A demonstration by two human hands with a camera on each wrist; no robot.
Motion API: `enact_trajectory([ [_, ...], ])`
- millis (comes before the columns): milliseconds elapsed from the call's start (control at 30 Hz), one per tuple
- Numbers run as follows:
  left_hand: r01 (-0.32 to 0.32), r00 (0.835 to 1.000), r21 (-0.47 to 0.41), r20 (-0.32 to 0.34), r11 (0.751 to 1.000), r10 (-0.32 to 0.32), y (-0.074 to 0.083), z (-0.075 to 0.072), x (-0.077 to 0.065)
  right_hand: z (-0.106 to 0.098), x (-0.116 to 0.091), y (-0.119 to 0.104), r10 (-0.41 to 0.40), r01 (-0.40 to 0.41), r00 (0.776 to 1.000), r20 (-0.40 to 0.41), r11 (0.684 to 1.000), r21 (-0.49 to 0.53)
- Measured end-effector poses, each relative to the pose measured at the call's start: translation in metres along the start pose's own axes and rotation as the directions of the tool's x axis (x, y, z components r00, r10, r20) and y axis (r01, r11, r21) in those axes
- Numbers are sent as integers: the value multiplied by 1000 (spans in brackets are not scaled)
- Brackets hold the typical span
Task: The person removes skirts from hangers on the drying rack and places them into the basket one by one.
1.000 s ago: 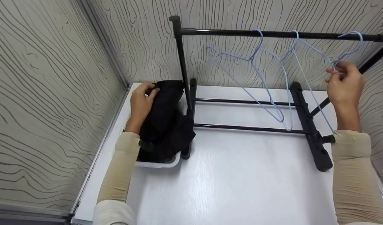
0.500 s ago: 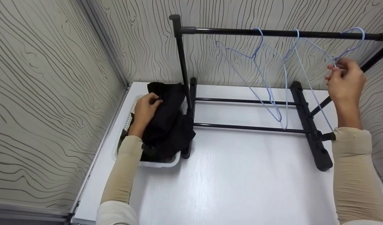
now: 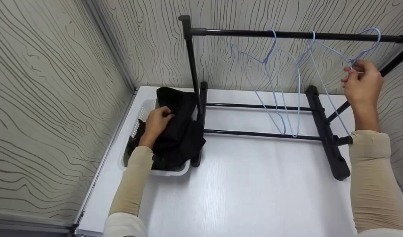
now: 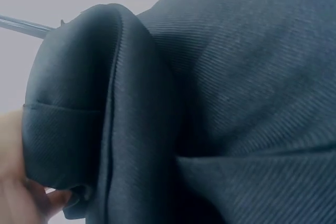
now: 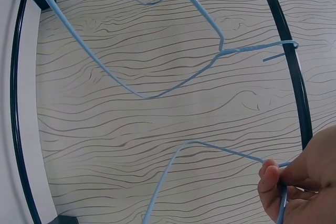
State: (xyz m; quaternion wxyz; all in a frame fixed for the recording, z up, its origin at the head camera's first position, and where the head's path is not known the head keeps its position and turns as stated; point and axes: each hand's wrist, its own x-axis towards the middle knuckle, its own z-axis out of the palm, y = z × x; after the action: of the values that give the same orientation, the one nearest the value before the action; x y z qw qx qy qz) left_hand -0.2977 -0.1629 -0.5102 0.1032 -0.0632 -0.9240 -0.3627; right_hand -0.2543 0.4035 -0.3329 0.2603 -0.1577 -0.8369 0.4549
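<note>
On the left, my left hand [image 3: 158,123] pinches a piece of black clothing [image 3: 178,120] lying over the white basket [image 3: 171,173]. In the left wrist view, twilled dark cloth [image 4: 252,66] fills most of the frame, and the fingers [image 4: 13,182] grip its folded edge. My right hand [image 3: 364,84] pinches a light blue wire hanger [image 3: 365,52] just below its hook, beside the black rail [image 3: 234,32]. The right wrist view shows thumb and fingers closed on that hanger's neck. Two more blue hangers, one here [image 3: 270,54] and one here [image 3: 298,65], hang from the rail.
The garment rack's left upright [image 3: 192,65] rises right beside the basket. Its right foot [image 3: 329,138] and two low crossbars [image 3: 264,133] stand on the white table [image 3: 254,197]. Patterned walls [image 3: 50,98] close in the left and back. Dark green cloth also shows in the basket.
My left hand has moved toward me and slightly right with the clothing's edge, uncovering more of the basket. The free hangers have swung. My right hand has stayed on its hanger, nearly still.
</note>
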Motion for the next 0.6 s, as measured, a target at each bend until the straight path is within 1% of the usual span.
enact_trajectory([
  [200, 21, 999, 28, 39, 999, -22, -5, 6, -2, 2, 4, 6, 18, -18, 1000, 4, 999, -27],
  [467, 51, 995, 38, 80, 998, -54, -10, 11, -5, 3, 5, 12, 46, -44, 998, 32, 997, -66],
  [600, 36, 996, 41, 80, 998, -39, -11, 14, -7, 3, 4, 13, 47, -43, 998, 46, 995, -88],
])
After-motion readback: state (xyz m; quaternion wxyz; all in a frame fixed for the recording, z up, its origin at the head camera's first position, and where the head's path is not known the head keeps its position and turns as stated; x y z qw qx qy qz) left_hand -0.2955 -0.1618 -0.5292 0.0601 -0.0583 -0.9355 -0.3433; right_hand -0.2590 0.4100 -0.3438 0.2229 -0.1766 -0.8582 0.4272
